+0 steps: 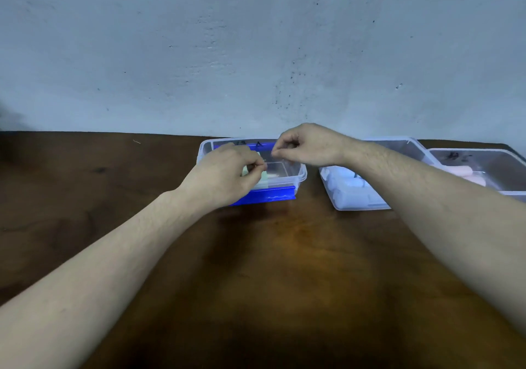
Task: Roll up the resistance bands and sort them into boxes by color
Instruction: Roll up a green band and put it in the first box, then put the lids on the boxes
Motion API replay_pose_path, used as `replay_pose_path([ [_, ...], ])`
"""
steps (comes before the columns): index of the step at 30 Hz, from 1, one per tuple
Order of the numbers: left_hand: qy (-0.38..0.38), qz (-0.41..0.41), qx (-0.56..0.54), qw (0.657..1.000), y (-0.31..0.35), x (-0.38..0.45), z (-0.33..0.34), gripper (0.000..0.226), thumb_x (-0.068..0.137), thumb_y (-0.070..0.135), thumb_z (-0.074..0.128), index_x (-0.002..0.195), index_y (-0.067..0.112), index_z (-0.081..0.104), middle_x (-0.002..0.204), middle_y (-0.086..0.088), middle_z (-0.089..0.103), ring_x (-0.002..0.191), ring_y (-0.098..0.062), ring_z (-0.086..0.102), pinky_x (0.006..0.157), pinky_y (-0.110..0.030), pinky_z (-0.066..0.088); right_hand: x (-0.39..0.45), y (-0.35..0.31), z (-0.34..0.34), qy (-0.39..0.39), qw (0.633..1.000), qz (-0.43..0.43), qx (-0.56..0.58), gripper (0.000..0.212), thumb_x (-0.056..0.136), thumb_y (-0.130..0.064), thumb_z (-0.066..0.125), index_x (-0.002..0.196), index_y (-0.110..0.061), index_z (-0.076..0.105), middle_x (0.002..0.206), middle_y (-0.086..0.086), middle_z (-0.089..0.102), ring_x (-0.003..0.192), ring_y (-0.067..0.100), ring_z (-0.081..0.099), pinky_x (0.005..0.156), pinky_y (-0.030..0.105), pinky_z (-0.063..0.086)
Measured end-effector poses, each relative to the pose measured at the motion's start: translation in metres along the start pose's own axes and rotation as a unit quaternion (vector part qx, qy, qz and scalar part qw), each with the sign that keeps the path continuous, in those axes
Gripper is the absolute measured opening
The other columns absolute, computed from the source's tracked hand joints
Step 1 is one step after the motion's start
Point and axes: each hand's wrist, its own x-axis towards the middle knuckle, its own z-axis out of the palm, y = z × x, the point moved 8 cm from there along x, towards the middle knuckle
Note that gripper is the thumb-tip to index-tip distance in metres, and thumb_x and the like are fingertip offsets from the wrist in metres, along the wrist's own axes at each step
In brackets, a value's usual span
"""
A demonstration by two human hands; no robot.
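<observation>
Fingers of my left hand (227,169) pinch a pale green rolled band (257,173) inside the clear box (299,176) at the worktop's (284,255) far edge, right hand (307,145) curled just above, contents unclear; I'd seat it snug before releasing.

You're sitting at a dark brown wooden table (85,186) shoved right up against a plain wall (256,41). The wall's a pale blue-grey, kinda rough, with little dark specks and scuffs scattered across it. The tabletop has visible grain and a warm orange-ish glare patch in the middle where the light hits, going darker toward your near edge. Far left corner, where wall meets table, sits in shadow.
</observation>
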Motion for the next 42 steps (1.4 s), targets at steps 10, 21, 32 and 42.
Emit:
replay_pose_path([
  [10,-0.013,0.132,-0.046,0.99,0.131,-0.033,0.046,0.02,0.093,0.032,0.054,0.094,0.025,0.073,0.083,0.01,0.064,0.082,-0.013,0.054,0.075,-0.031,0.047,-0.112,0.047,-0.032,0.082,0.995,0.05,0.031,0.011,0.094,-0.036,0.066,0.094,-0.029,0.074,0.071,-0.008,0.069,0.067,0.008,0.062,0.066,0.021,0.047],
  [21,-0.111,0.179,-0.07,0.975,0.199,-0.053,0.093,0.021,0.095,0.034,0.056,0.111,0.029,0.069,0.095,0.012,0.063,0.092,-0.007,0.053,0.085,-0.027,0.047,-0.194,0.08,-0.023,0.076,0.992,0.094,0.023,0.009,0.093,-0.036,0.066,0.088,-0.035,0.072,0.068,-0.016,0.068,0.067,0.0,0.058,0.079,0.03,0.052],
  [32,-0.177,0.242,-0.065,0.952,0.34,-0.052,0.167,0.031,0.095,0.031,0.062,0.125,0.036,0.059,0.128,0.016,0.052,0.098,-0.002,0.048,0.089,-0.015,0.042,-0.347,0.179,-0.052,0.086,0.983,0.163,0.025,0.012,0.095,-0.029,0.064,0.096,-0.029,0.076,0.08,-0.011,0.071,0.071,0.002,0.06,0.071,0.016,0.047],
  [42,-0.149,0.211,-0.089,0.962,0.451,-0.022,0.238,0.028,0.095,0.031,0.057,0.123,0.03,0.061,0.125,0.013,0.054,0.11,-0.007,0.05,0.099,-0.031,0.044,-0.469,0.296,-0.082,0.103,0.969,0.224,-0.019,0.015,0.087,-0.036,0.071,0.081,-0.029,0.06,0.085,-0.008,0.066,0.079,0.01,0.059,0.075,0.031,0.048],
])
